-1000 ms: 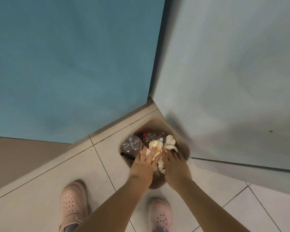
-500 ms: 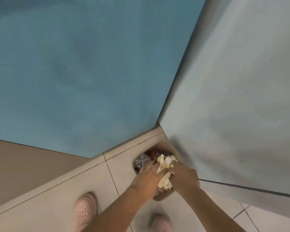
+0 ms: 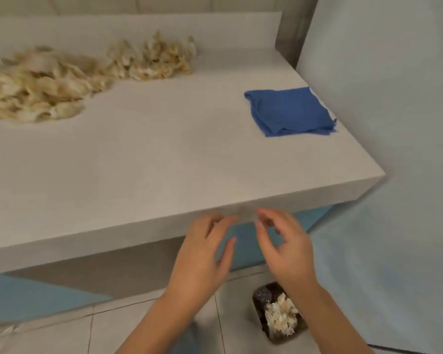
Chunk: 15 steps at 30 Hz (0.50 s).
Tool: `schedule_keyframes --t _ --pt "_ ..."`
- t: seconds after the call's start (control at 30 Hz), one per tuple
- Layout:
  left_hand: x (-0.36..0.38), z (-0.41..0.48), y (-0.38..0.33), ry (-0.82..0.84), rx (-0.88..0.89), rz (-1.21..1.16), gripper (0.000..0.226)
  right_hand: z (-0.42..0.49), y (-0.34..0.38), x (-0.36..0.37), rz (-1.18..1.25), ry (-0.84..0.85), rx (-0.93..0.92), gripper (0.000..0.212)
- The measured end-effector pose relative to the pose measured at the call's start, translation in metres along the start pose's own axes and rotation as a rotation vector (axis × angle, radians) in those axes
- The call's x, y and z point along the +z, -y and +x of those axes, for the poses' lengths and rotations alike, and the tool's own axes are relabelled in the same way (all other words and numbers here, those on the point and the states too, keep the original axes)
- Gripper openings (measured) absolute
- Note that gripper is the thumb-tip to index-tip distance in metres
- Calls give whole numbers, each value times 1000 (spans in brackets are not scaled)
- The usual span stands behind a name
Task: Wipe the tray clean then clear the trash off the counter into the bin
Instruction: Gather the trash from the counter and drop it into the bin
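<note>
Low on the tiled floor (image 3: 49,335), one dark bin (image 3: 256,310) with pale scraps inside, partly hidden by the right forearm. Above it, two hands, left hand (image 3: 202,259) and right hand (image 3: 289,249), both empty, fingers loosely spread, blurred. Beyond, one grey bench (image 3: 164,154) with one folded blue cloth (image 3: 289,111) by the pale wall. Farther back, two trash heaps: left heap (image 3: 33,90), cut off at the edge, and far heap (image 3: 151,60).

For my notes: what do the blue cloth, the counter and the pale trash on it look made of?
Cloth: woven fabric, matte; folded layers, frayed edges.
Counter: likely laminate or solid surface, matte pale grey; smooth top, thick square edge.
Trash: looks like crumpled tissue or thin husks, cream and dry; blur leaves it open.
</note>
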<state>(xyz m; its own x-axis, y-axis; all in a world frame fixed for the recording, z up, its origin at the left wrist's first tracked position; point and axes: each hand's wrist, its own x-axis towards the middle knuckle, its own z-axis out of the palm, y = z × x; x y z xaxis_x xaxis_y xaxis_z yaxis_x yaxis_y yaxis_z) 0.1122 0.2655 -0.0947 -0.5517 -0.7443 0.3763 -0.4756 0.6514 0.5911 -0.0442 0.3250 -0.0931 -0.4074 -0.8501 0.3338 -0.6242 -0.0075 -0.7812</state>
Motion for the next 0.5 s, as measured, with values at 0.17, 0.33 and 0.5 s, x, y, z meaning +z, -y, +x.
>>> schedule_keyframes --t 0.17,0.33,0.5 --pt "-99 64 30 -113 -33 59 34 88 86 38 -7 3 -133 28" --pt "-158 118 84 -118 -193 57 32 154 123 82 -7 80 -127 34" --pt "-183 164 129 -100 -339 -10 28 211 121 108 -84 160 -36 45"
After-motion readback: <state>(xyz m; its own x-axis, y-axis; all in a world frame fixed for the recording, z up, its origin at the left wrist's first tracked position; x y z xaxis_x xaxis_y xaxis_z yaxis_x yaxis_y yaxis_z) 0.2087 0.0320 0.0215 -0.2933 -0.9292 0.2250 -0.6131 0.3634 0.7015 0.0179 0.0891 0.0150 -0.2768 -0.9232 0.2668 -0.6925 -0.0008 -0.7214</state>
